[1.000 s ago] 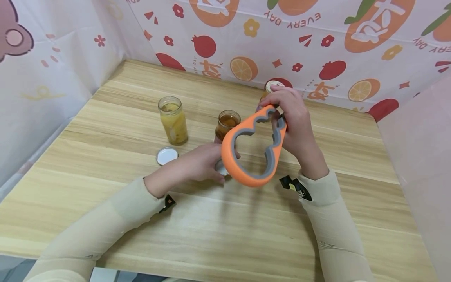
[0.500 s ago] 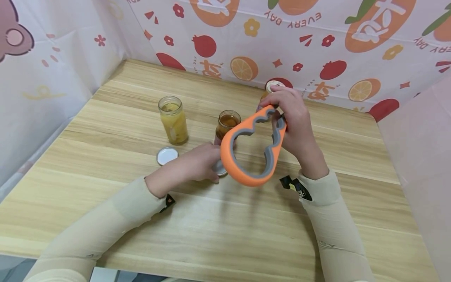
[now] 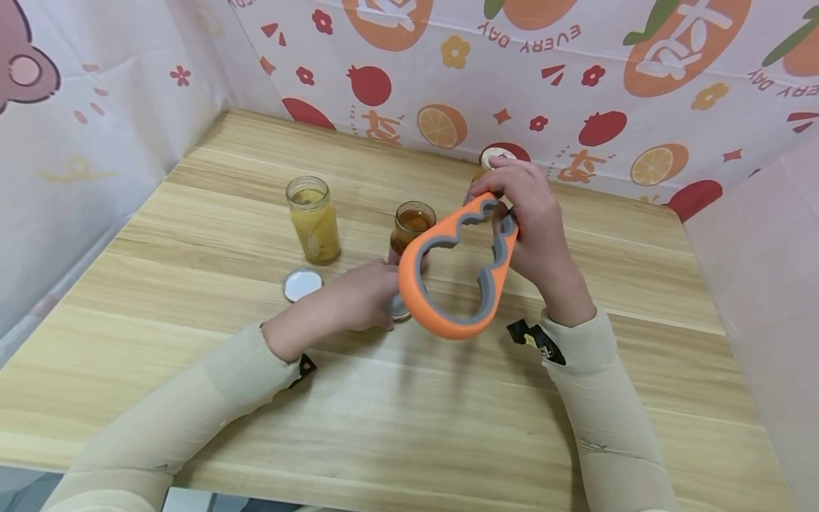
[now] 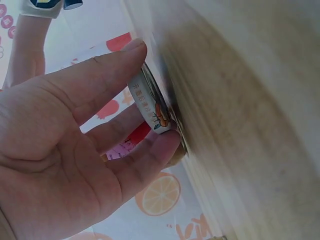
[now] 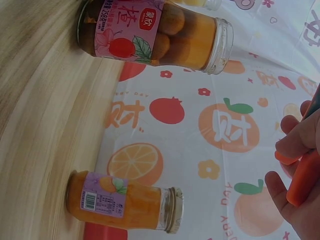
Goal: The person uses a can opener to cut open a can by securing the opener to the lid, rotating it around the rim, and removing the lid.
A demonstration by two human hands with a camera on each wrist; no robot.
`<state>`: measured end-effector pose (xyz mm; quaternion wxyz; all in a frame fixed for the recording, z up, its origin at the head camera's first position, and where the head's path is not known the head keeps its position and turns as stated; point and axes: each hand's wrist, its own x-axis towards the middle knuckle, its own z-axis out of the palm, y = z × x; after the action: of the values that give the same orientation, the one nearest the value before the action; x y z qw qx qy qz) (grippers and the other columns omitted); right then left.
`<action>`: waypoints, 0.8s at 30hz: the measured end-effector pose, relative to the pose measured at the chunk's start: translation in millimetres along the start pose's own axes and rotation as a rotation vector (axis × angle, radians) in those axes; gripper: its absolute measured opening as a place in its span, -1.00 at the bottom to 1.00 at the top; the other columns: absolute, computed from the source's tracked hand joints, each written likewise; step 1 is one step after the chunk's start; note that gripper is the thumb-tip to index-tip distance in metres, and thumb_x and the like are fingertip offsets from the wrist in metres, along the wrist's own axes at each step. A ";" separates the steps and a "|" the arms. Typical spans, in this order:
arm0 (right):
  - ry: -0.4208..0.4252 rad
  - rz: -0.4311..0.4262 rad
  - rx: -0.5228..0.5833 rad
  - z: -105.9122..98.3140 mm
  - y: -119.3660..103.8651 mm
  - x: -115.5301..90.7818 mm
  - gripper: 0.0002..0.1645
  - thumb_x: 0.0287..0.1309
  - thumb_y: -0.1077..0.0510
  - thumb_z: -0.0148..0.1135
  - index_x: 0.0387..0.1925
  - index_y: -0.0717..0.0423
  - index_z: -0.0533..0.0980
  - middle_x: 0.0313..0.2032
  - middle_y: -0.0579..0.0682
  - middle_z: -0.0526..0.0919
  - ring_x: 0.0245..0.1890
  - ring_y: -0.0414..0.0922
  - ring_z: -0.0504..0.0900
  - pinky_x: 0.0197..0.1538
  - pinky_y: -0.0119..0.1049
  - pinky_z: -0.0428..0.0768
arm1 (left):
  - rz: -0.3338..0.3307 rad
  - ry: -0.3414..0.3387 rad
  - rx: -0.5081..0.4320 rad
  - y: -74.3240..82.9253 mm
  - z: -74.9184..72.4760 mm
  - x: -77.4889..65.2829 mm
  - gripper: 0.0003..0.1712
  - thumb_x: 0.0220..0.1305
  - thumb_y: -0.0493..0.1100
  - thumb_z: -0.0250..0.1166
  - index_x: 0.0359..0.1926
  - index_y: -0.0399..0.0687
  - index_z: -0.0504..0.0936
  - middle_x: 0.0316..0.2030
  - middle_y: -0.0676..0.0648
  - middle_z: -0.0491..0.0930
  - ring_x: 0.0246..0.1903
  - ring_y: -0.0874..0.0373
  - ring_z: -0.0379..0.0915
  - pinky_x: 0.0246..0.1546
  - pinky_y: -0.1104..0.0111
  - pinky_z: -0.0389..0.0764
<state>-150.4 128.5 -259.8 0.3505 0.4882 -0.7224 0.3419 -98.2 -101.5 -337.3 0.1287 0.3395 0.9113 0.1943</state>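
My left hand [image 3: 358, 295] pinches a jar lid [image 4: 149, 100] between thumb and fingers, its white printed side facing the palm, low at the tabletop. My right hand [image 3: 527, 213] grips the narrow end of an orange jar opener [image 3: 419, 306] with a grey scalloped inner edge, held up over the table. Just behind the opener's wide end stands an uncovered jar [image 3: 409, 226] with a pink label [image 5: 127, 30] and round brown fruit in amber liquid. Part of the lid is hidden by my left hand in the head view.
An uncovered jar of yellow fruit [image 3: 316, 224] stands at left, a loose white lid [image 3: 302, 284] lying in front of it. A capped orange jar [image 5: 125, 202] with a purple label stands behind my right hand, near the printed backdrop [image 3: 397, 92].
My left thumb and fingers have closed in on the lid, and the lid has shifted slightly left. The right hand and the jar opener stay almost in place.
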 end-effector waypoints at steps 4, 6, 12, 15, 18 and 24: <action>0.000 0.000 0.001 -0.4 -0.3 0.1 -0.61 -0.22 0.64 -0.16 -0.37 0.38 0.50 -0.43 0.14 0.62 -0.19 0.07 0.54 0.12 0.09 0.36 | -0.003 -0.001 -0.004 0.6 -0.8 0.4 -0.06 -0.30 -0.28 0.59 0.24 -0.04 0.43 0.05 -0.08 0.53 0.00 -0.07 0.36 0.07 0.08 0.38; 0.000 0.000 0.002 -0.4 -0.6 0.2 -0.61 -0.22 0.65 -0.16 -0.37 0.38 0.50 -0.43 0.14 0.62 -0.19 0.07 0.55 0.12 0.09 0.36 | -0.001 0.001 -0.005 0.4 -0.6 0.6 -0.06 -0.31 -0.30 0.59 0.23 -0.04 0.44 0.04 -0.08 0.53 -0.01 -0.06 0.36 0.06 0.08 0.38; -0.010 0.006 -0.003 -1.3 -2.6 1.0 -0.60 -0.24 0.66 -0.14 -0.37 0.38 0.50 -0.43 0.14 0.62 -0.19 0.07 0.54 0.11 0.10 0.36 | 0.002 0.003 -0.014 -0.2 0.7 1.0 -0.04 -0.31 -0.30 0.58 0.25 -0.03 0.43 0.11 -0.10 0.49 0.02 -0.07 0.34 0.09 0.08 0.36; -0.015 0.010 -0.011 -1.5 -3.0 0.9 -0.60 -0.24 0.67 -0.12 -0.37 0.38 0.50 -0.42 0.15 0.62 -0.18 0.09 0.54 0.11 0.11 0.37 | 0.005 0.008 -0.022 0.1 1.0 1.3 -0.13 -0.30 -0.27 0.59 0.17 0.02 0.49 0.16 -0.11 0.46 0.03 -0.08 0.33 0.10 0.08 0.35; -0.016 0.013 -0.011 -1.3 -2.9 0.6 -0.61 -0.23 0.67 -0.12 -0.37 0.38 0.50 -0.42 0.15 0.61 -0.18 0.09 0.54 0.13 0.07 0.36 | 0.014 0.010 -0.028 0.7 0.8 1.3 -0.23 -0.30 -0.25 0.60 0.07 0.07 0.54 0.19 -0.12 0.42 0.05 -0.09 0.32 0.11 0.07 0.33; -0.017 0.012 -0.010 -0.8 -3.1 0.4 -0.62 -0.22 0.66 -0.11 -0.36 0.38 0.50 -0.42 0.15 0.61 -0.19 0.08 0.54 0.17 0.01 0.34 | 0.053 0.014 -0.052 0.7 1.2 0.7 -0.30 -0.32 -0.26 0.60 -0.02 0.08 0.57 0.22 -0.13 0.39 0.09 -0.06 0.32 0.14 0.04 0.29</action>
<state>-147.4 128.1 -258.6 0.3448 0.4850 -0.7300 0.3362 -97.9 -100.2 -338.2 0.1260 0.3587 0.8975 0.2236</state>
